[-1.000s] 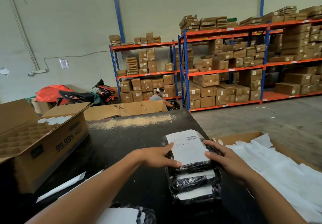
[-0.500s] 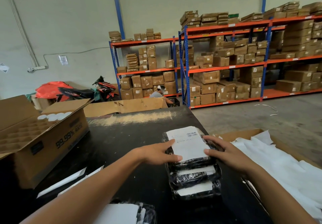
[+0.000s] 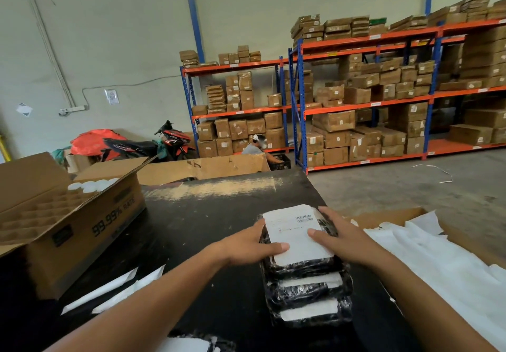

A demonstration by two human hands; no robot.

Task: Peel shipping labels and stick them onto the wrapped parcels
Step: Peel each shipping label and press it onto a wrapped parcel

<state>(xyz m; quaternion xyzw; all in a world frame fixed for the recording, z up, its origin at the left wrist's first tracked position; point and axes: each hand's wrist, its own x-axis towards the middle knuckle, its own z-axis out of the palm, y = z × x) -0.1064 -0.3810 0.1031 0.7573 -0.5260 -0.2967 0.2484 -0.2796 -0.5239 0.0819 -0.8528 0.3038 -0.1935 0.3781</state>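
Observation:
A stack of three black-wrapped parcels (image 3: pixel 306 291) stands on the black table (image 3: pixel 208 231), each with a white shipping label on top. The top parcel (image 3: pixel 301 265) carries a white label (image 3: pixel 294 231) with a barcode. My left hand (image 3: pixel 252 244) grips the top parcel's left side, thumb pressing on the label's near left corner. My right hand (image 3: pixel 339 236) holds its right side, thumb flat on the label's right edge. Another labelled parcel (image 3: pixel 197 345) shows partly at the bottom edge.
An open cardboard box (image 3: pixel 68 231) with a cell divider stands at the left. White backing strips (image 3: pixel 115 288) lie on the table near it. A carton of white backing sheets (image 3: pixel 438 264) sits at the right. Shelving with boxes, a motorbike and a seated person are beyond.
Both hands have stayed on the top parcel; the right thumb has slid further onto the label. The view has shifted slightly.

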